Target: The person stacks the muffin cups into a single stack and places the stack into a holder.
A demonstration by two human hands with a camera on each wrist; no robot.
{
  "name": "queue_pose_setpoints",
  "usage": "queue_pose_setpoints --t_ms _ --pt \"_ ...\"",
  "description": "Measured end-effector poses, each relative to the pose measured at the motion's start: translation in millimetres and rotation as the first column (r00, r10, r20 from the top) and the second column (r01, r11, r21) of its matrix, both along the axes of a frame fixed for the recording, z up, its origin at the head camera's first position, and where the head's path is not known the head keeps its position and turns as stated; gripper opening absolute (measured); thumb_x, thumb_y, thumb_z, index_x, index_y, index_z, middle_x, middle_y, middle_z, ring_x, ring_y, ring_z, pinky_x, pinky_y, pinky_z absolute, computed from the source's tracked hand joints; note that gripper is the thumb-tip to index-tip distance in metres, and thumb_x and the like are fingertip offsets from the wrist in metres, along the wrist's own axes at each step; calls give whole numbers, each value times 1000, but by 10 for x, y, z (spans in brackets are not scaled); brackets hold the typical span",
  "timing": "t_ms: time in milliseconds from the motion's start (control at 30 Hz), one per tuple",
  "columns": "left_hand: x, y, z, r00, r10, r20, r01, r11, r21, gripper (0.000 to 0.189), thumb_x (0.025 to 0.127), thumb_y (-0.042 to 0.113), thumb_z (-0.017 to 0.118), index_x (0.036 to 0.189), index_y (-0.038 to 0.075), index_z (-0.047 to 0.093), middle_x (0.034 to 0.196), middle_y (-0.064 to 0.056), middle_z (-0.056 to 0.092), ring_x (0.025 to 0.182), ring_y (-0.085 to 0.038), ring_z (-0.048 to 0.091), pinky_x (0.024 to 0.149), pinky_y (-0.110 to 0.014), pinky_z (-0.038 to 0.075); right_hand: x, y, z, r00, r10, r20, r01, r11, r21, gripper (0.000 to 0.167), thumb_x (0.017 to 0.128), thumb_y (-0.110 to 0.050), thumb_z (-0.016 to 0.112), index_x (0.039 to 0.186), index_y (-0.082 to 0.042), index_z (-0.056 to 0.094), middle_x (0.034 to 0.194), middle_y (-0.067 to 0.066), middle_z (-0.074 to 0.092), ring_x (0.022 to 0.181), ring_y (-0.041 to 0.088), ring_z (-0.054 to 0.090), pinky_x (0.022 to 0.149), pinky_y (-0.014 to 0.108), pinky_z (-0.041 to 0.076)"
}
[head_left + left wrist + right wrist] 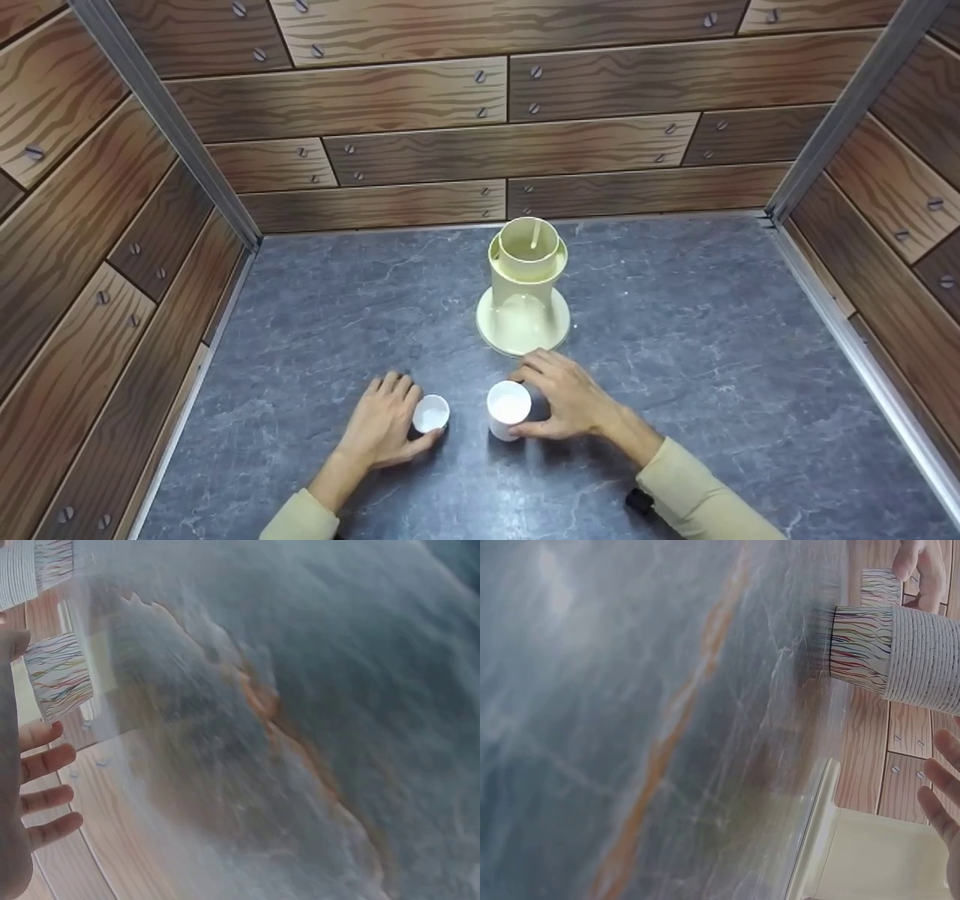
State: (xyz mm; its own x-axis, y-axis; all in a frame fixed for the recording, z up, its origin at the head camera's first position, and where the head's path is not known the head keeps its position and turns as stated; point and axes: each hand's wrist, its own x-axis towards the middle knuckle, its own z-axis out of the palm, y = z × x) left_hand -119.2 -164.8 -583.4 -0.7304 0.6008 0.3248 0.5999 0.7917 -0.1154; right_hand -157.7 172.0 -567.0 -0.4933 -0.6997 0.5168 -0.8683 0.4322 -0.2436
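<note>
In the head view, my left hand (382, 427) is at a small white paper cup (431, 414), its thumb at the near side and forefinger at the far side. The left wrist view shows coloured wavy lines on that cup (60, 675), pinched between thumb and forefinger; the other fingers are spread. To its right stands a stack of paper cups (508, 409), rims up. My right hand (566, 397) holds the stack with the thumb in front and fingers behind. In the right wrist view, many rims show on the stack (922, 656), with several fingers (937, 806) spread beside it.
A pale yellow cylindrical holder (523, 300) with a round base stands just beyond the right hand. The grey marbled tabletop (360, 300) is bounded by wood-patterned walls (420, 157) at the back and sides. Metal rails (862, 367) run along the edges.
</note>
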Motion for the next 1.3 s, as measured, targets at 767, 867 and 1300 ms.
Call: queue_pose_setpoints --t_ms 767,867,1300 --pt "15 299 187 994 -103 -31 105 993 55 59 81 68 66 97 12 58 95 -5 57 95 -29 55 80 -43 47 -6 5 9 1000 10 -21 -10 1000 -5 63 74 -67 78 108 -16 65 106 -3 61 100 15 57 84 35 49" --pt "19 324 222 993 -114 -39 116 992 56 59 81 69 65 96 12 58 96 -6 58 96 -29 56 81 -43 48 -9 4 8 1000 10 -22 -10 1000 -7 63 73 -67 79 108 -16 65 105 -3 61 100 15 57 84 34 49" --pt "32 421 407 987 -151 -48 154 987 47 61 81 71 62 98 13 61 98 -5 58 96 -27 56 79 -41 48 6 5 9 1000 0 -23 1 1000 5 64 74 -69 77 109 -16 66 106 -4 61 100 15 57 84 34 49"
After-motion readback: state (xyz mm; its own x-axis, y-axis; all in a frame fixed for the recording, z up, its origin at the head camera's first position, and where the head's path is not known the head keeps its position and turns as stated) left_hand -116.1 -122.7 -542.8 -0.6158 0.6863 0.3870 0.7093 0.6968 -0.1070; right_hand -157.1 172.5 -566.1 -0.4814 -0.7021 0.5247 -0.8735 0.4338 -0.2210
